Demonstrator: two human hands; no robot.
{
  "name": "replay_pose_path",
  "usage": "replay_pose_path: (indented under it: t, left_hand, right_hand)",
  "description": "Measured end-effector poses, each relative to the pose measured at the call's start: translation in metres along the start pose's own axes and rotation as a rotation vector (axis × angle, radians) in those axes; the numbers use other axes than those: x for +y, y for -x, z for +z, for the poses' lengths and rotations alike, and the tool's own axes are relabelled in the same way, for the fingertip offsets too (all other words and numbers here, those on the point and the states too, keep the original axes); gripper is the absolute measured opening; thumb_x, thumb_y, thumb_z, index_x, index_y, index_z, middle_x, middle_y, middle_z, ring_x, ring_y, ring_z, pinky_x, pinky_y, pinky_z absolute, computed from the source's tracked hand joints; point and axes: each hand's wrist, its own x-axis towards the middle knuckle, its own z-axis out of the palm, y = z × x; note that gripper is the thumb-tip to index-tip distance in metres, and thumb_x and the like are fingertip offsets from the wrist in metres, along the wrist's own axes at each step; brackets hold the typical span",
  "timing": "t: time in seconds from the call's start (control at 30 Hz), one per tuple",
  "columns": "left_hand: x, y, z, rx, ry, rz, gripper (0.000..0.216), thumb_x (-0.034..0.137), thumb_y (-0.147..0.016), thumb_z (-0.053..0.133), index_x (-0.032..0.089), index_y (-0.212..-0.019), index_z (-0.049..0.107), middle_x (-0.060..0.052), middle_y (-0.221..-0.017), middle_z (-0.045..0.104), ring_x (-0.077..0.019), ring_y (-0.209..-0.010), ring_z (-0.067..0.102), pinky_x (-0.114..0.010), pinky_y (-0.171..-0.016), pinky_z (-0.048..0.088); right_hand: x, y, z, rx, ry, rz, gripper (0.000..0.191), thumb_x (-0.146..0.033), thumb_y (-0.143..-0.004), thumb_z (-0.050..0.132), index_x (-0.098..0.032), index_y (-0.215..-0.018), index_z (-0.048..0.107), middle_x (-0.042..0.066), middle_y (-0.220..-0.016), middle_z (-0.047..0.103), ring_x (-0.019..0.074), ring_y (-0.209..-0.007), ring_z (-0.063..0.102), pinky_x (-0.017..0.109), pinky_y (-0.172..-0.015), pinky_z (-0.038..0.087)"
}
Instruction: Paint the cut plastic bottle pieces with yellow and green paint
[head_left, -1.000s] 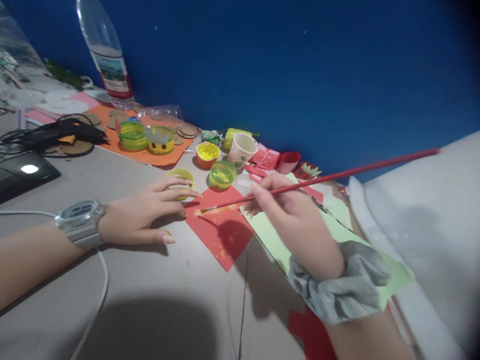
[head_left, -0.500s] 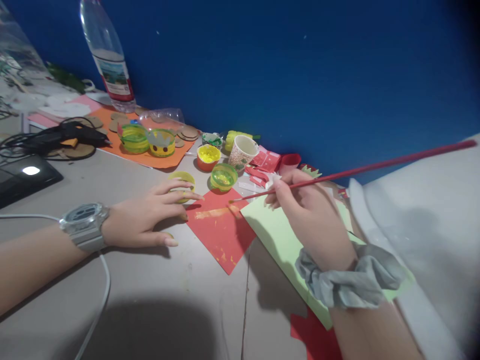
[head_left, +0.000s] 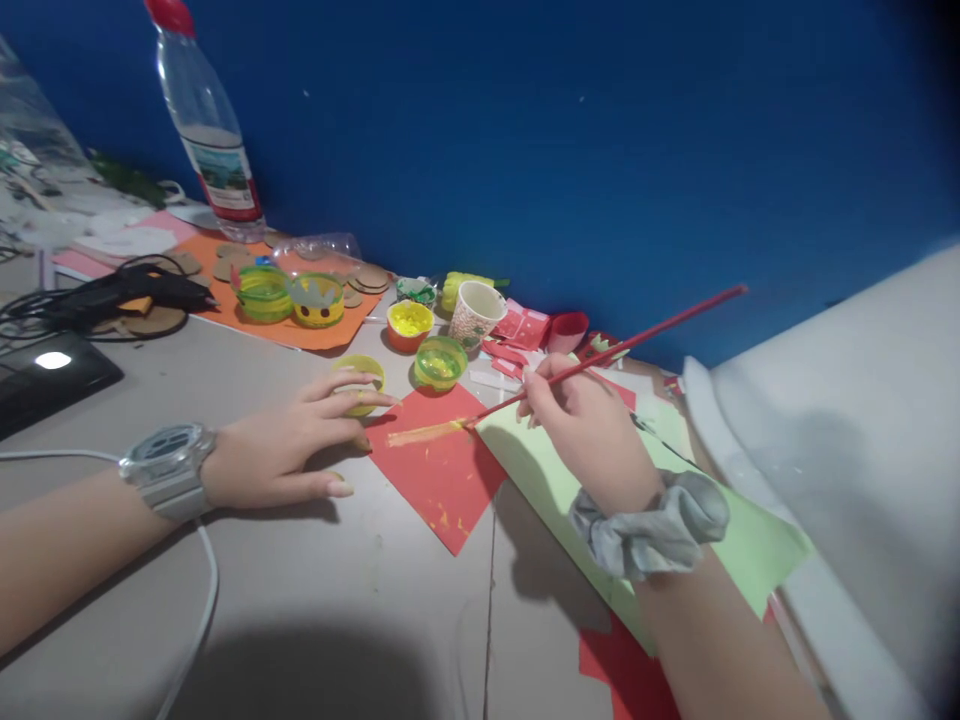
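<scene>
No legible text that I can make out. Bottle (head_left: 206, 130), far left of the brush grip, has a red/white label w/ print too blurred to read. Paper cup (head_left: 472, 313), just left of the grip, is patterned; no words readable.

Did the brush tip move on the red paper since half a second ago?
Yes. The brush tip has come down onto the right end of the yellow stroke on the red paper; before, it hung above it.

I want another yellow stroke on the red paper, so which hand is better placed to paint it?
Right hand: it holds the long red paintbrush, tip on the red paper sheet. Left hand pins the paper's edge.
</scene>
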Motion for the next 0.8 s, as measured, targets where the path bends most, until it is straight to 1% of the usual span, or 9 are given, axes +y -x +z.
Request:
replay_pose_path:
  t: [0.1, 0.17, 0.23, 0.27, 0.33, 0.4, 0.47, 0.67, 0.8]
  left_hand:
    - [0.000, 0.000, 0.000, -0.018, -0.003, 0.013, 0.045, 0.060, -0.088, 0.053, 0.022, -0.110, 0.062, -0.010, -0.147, 0.047, -0.0358, -0.142, 0.024, -0.055, -0.117, 0.022]
    - [-0.001, 0.000, 0.000, -0.007, -0.002, 0.025, 0.046, 0.061, -0.087, 0.053, 0.022, -0.110, 0.062, -0.010, -0.146, 0.048, -0.0359, -0.142, 0.025, -0.055, -0.117, 0.023]
    - [0.000, 0.000, 0.000, 0.010, -0.002, 0.024, 0.046, 0.062, -0.087, 0.052, 0.023, -0.110, 0.062, -0.010, -0.145, 0.048, -0.0356, -0.141, 0.025, -0.054, -0.117, 0.023]
    - [0.001, 0.000, 0.000, 0.012, -0.002, 0.022, 0.046, 0.062, -0.088, 0.052, 0.023, -0.110, 0.062, -0.010, -0.145, 0.048, -0.0355, -0.141, 0.026, -0.054, -0.117, 0.023]
    - [0.002, 0.000, 0.000, 0.016, 0.000, 0.010, 0.047, 0.063, -0.088, 0.049, 0.022, -0.109, 0.062, -0.011, -0.145, 0.048, -0.0354, -0.141, 0.026, -0.054, -0.117, 0.022]
    - [0.003, 0.000, 0.000, 0.014, 0.005, 0.010, 0.049, 0.064, -0.089, 0.047, 0.022, -0.109, 0.062, -0.011, -0.146, 0.047, -0.0347, -0.141, 0.025, -0.054, -0.118, 0.022]
    - [0.003, 0.000, 0.000, 0.010, 0.004, 0.014, 0.049, 0.064, -0.090, 0.046, 0.022, -0.110, 0.061, -0.011, -0.146, 0.047, -0.0342, -0.142, 0.024, -0.054, -0.117, 0.022]
    - [0.003, 0.000, 0.000, -0.001, -0.021, -0.009, 0.048, 0.064, -0.090, 0.045, 0.023, -0.110, 0.062, -0.009, -0.145, 0.047, -0.0332, -0.142, 0.023, -0.051, -0.117, 0.023]
    - [0.003, 0.000, 0.000, 0.006, -0.015, -0.015, 0.049, 0.065, -0.090, 0.044, 0.024, -0.110, 0.062, -0.008, -0.145, 0.048, -0.0330, -0.142, 0.024, -0.050, -0.117, 0.022]
  right_hand:
    - [-0.002, 0.000, -0.008, 0.067, 0.023, -0.002, 0.030, -0.031, -0.095, 0.047, -0.022, -0.066, 0.048, -0.003, -0.059, 0.057, 0.0148, -0.055, 0.051, 0.030, -0.059, 0.036]
    - [-0.008, 0.004, -0.003, 0.059, -0.113, -0.004, 0.027, -0.034, -0.096, 0.048, -0.022, -0.071, 0.049, -0.003, -0.063, 0.059, 0.0149, -0.059, 0.055, 0.029, -0.061, 0.039]
    - [-0.013, 0.009, 0.009, -0.029, -0.328, -0.018, 0.027, -0.039, -0.097, 0.046, -0.022, -0.076, 0.051, -0.002, -0.069, 0.063, 0.0156, -0.067, 0.061, 0.029, -0.067, 0.044]
    - [-0.015, 0.011, 0.017, -0.102, -0.424, -0.023, 0.027, -0.041, -0.098, 0.045, -0.022, -0.079, 0.051, -0.002, -0.071, 0.064, 0.0158, -0.069, 0.063, 0.029, -0.069, 0.045]
    - [-0.016, 0.014, 0.030, -0.183, -0.502, -0.019, 0.028, -0.042, -0.098, 0.044, -0.022, -0.080, 0.051, -0.002, -0.072, 0.064, 0.0157, -0.070, 0.063, 0.030, -0.070, 0.046]
    - [-0.014, 0.014, 0.036, -0.201, -0.470, -0.009, 0.030, -0.043, -0.098, 0.043, -0.022, -0.078, 0.050, -0.002, -0.072, 0.064, 0.0154, -0.069, 0.062, 0.030, -0.071, 0.045]
    - [-0.011, 0.012, 0.035, -0.177, -0.381, -0.002, 0.032, -0.043, -0.098, 0.042, -0.022, -0.075, 0.049, -0.003, -0.069, 0.063, 0.0153, -0.066, 0.061, 0.030, -0.070, 0.043]
    - [0.005, -0.003, 0.007, -0.016, -0.107, 0.052, 0.032, -0.037, -0.096, 0.042, -0.022, -0.068, 0.048, -0.003, -0.059, 0.060, 0.0162, -0.059, 0.057, 0.031, -0.065, 0.038]
    - [0.014, -0.011, -0.006, 0.065, -0.053, 0.049, 0.033, -0.037, -0.097, 0.043, -0.022, -0.067, 0.046, -0.002, -0.060, 0.060, 0.0160, -0.057, 0.057, 0.032, -0.064, 0.038]
